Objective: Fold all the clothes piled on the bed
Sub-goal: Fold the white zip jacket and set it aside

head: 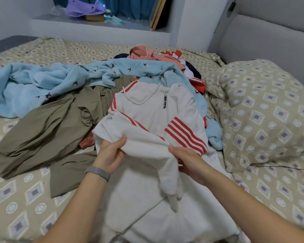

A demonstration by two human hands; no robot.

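A white zip hoodie with red stripes [153, 118] lies face up in front of me on the bed. My left hand [111, 153] pinches a raised fold of its white sleeve, thumb on top. My right hand [188, 160] grips the same fold from the right side. The sleeve's cuff [172, 200] hangs down between my forearms. Behind the hoodie lies a pile: a light blue fleece garment with dark bird prints [47, 81], an olive garment [47, 127], pink clothes [147, 53] and red-and-white pieces [198, 85].
The bed has a beige sheet with diamond patterns [25, 204]. A pillow in the same fabric [263, 109] lies at the right, by a grey headboard [270, 42]. A window ledge [88, 23] with a purple bag and clutter is beyond the bed.
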